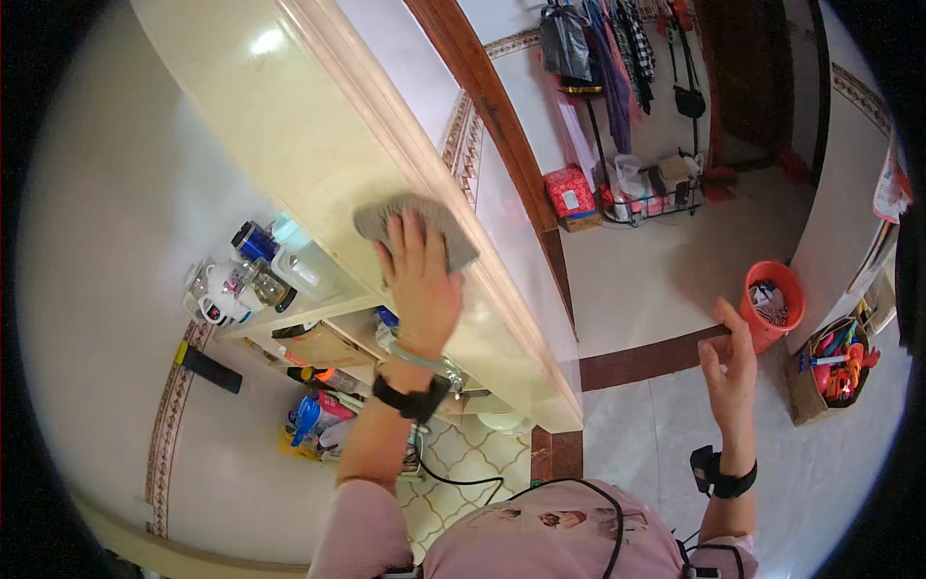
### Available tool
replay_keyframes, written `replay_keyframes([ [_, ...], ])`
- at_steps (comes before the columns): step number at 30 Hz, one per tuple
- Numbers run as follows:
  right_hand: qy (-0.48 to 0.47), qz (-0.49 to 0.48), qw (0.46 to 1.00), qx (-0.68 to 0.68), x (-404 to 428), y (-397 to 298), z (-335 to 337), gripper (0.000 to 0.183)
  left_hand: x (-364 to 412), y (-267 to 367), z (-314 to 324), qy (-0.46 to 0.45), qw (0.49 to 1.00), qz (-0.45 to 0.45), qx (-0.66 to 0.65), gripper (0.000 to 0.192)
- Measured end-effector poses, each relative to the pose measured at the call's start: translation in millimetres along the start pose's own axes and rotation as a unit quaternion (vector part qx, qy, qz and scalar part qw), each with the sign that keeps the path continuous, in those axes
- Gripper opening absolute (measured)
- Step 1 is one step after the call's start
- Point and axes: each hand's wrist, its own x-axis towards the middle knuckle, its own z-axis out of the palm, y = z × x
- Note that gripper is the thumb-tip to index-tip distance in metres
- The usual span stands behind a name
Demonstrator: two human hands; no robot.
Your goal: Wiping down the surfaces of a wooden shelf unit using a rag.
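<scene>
My left hand lies with spread fingers on a grey cloth, pressing it flat against the cream side panel of a tall cabinet. One edge of the cloth reaches the panel's moulded wooden trim. A bracelet and a black strap circle this wrist. Off to the right, my right hand hangs in the air with nothing in it, its thumb and index finger apart. In the view it appears just left of a red bucket with crumpled fabric inside.
Shelves beside the panel hold a white kettle, a glass jar and a cardboard box. A cardboard box of toys stands on the floor at right. Clothes hang beyond the wooden door frame. A black cable runs near my body.
</scene>
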Motion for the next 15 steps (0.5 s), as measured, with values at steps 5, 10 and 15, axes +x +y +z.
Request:
replay_keyframes([
  [5,-0.010,-0.022,0.999,-0.041,-13,3,6,0.047,-70,-2,34,-0.095,0.995,0.005,0.018,0.064],
  [10,-0.047,0.007,0.998,-0.047,-16,18,10,0.047,50,-16,-34,0.026,0.995,-0.041,0.089,0.064],
  [15,-0.091,-0.029,0.995,-0.031,-13,-7,35,0.043,81,-37,-47,0.151,0.988,-0.032,0.029,0.062],
])
